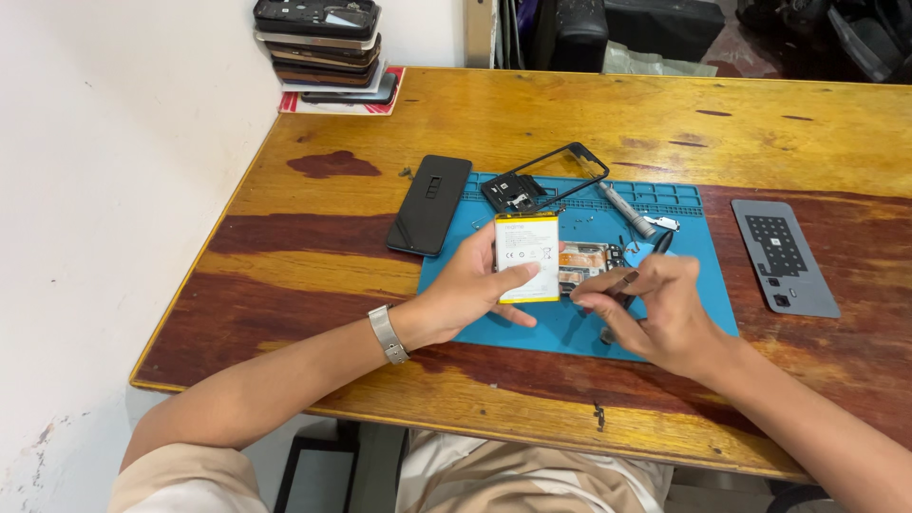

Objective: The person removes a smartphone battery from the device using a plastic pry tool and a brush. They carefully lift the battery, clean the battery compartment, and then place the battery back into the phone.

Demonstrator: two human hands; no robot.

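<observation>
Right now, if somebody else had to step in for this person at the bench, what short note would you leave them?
Left hand: steadies the opened phone on the blue mat, fingers on its white battery.
Right hand: pinches a slim tool at the exposed circuit board.
Already off: black back cover left of the mat, black frame at the mat's top edge, grey panel to the right. A screwdriver lies on the mat.
Left: battery and board are still in the phone.
</observation>
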